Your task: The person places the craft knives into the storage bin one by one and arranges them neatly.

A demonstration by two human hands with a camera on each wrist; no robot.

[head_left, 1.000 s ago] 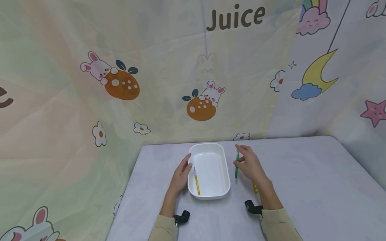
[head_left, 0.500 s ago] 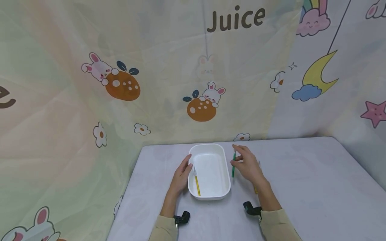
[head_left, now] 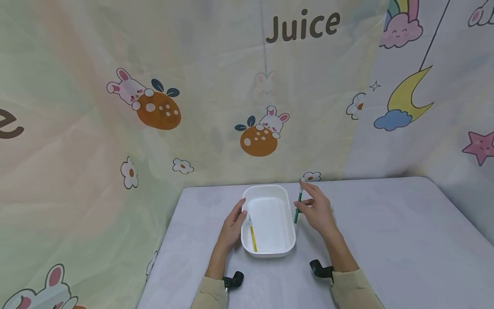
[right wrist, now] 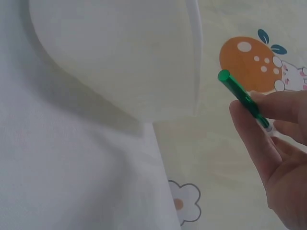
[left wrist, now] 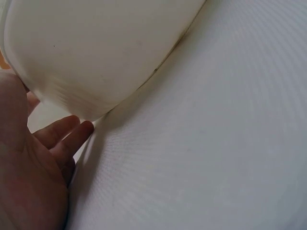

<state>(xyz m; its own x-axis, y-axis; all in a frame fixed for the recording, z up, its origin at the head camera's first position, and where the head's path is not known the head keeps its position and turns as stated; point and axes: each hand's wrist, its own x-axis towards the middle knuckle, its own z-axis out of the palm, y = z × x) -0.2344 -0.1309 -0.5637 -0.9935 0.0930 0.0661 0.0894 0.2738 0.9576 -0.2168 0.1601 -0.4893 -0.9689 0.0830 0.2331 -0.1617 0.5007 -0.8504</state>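
Note:
In the head view a white rectangular tray [head_left: 270, 223] lies on the table. My left hand [head_left: 230, 227] holds its left side, thumb at the rim and fingers along the outer wall. The left wrist view shows those fingers [left wrist: 72, 136] at the tray's underside corner. My right hand [head_left: 318, 212] pinches a slim, pen-like green stick [head_left: 297, 210] with a clear, whitish end, just right of the tray. In the right wrist view the green barrel [right wrist: 235, 87] sits between thumb and fingers. Inside the tray, at the left, lies a similar yellow stick [head_left: 253, 238] with a whitish tip.
A white cloth covers the table [head_left: 393, 240]. Behind it hangs a printed curtain [head_left: 216, 141] with cartoon figures. A pale tip [head_left: 333, 213] shows beside my right wrist; the rest of that item is hidden under the forearm.
My right hand has shifted slightly left toward the tray with the green stick. A second yellow stick, partly visible earlier, is now mostly covered by my right forearm. The left hand stays put.

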